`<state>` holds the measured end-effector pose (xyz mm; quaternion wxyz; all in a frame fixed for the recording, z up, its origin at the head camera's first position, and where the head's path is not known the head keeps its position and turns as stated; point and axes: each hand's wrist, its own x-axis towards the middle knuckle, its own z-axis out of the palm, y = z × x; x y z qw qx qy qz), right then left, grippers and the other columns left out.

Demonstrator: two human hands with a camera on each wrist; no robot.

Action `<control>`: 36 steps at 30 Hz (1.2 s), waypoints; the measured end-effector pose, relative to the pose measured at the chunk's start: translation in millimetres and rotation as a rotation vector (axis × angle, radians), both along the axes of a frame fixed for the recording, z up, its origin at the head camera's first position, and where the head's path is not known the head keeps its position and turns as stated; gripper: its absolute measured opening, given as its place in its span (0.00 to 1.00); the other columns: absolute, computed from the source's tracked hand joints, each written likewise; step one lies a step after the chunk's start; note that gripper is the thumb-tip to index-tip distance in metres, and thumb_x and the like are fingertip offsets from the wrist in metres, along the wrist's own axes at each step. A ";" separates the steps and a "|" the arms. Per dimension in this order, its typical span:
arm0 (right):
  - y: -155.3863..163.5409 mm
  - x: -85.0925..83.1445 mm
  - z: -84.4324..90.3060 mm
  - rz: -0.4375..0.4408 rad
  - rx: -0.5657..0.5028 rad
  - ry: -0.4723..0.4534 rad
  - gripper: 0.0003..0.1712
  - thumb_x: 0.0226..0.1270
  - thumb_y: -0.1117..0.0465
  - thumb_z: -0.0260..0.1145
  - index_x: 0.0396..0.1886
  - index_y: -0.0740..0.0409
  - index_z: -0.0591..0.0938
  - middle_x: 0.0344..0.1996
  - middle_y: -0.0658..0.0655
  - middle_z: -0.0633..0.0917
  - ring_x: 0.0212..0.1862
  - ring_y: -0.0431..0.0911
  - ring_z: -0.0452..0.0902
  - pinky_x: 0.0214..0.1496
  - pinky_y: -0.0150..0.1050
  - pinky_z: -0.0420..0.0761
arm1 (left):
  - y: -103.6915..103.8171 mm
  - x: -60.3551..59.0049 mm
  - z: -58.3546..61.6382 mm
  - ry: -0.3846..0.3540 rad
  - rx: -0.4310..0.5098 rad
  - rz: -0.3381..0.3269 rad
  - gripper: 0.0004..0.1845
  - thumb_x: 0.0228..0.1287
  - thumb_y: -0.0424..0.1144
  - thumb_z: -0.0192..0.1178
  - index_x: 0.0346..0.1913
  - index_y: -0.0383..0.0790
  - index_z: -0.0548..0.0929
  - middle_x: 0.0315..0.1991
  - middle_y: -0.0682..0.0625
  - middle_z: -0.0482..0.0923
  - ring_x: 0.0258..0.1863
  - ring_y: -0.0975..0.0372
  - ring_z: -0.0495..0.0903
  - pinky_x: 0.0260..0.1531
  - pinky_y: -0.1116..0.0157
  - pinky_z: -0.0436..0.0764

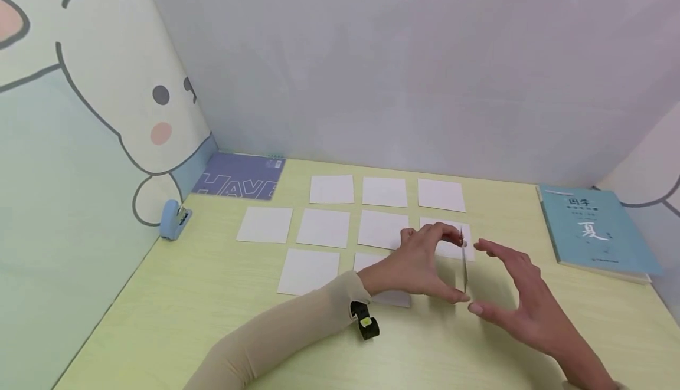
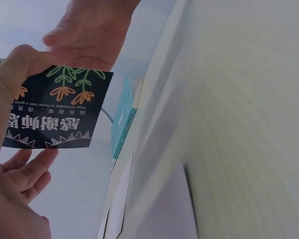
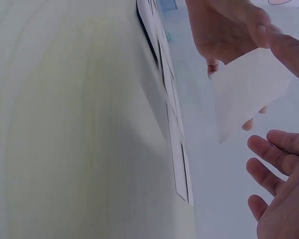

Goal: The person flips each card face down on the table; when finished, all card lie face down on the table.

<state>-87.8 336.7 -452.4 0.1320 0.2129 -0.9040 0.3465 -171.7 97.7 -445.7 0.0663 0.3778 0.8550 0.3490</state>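
Note:
My left hand (image 1: 414, 261) holds a square card (image 1: 464, 266) upright above the table, thumb at its lower edge and fingers at the upper one. In the left wrist view, the card's front (image 2: 55, 112) is black, with orange flowers, green stems and white lettering. Its plain white back (image 3: 251, 92) faces the right wrist camera. My right hand (image 1: 523, 298) is just to the right of the card, fingers apart and slightly bent, holding nothing. White cards lie face down in rows; my left hand and forearm partly cover a card (image 1: 392, 298) in the nearest row.
Several more white cards, such as one at the back (image 1: 385, 192), lie flat on the pale table (image 1: 175, 301). A purple notebook (image 1: 239, 176) and a blue stapler (image 1: 172, 220) are at the left. A teal book (image 1: 595, 230) lies at the right, by the wall.

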 end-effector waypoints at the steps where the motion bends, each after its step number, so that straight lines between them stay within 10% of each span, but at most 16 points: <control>1: 0.0 -0.1 -1.1 0.003 0.004 -0.006 0.65 0.41 0.63 0.90 0.83 0.50 0.68 0.72 0.51 0.78 0.70 0.31 0.63 0.65 0.27 0.50 | -0.8 0.1 0.0 -0.019 0.031 -0.007 0.49 0.47 0.61 0.84 0.70 0.56 0.68 0.65 0.66 0.76 0.70 0.69 0.75 0.63 0.64 0.58; 24: -4.2 1.6 -2.9 -0.071 0.062 0.023 0.60 0.33 0.55 0.94 0.73 0.45 0.78 0.63 0.52 0.83 0.66 0.28 0.60 0.59 0.51 0.56 | -22.7 -1.6 10.0 -0.016 0.165 -0.054 0.53 0.46 0.58 0.85 0.75 0.57 0.66 0.70 0.66 0.70 0.73 0.75 0.65 0.65 0.62 0.56; 36: 4.8 -2.3 -17.9 -0.023 0.267 0.031 0.58 0.33 0.41 0.93 0.69 0.53 0.81 0.60 0.53 0.84 0.64 0.44 0.67 0.58 0.55 0.57 | -39.7 7.7 -12.5 0.242 -0.406 -0.005 0.51 0.50 0.75 0.71 0.71 0.53 0.66 0.80 0.52 0.60 0.80 0.55 0.60 0.68 0.48 0.63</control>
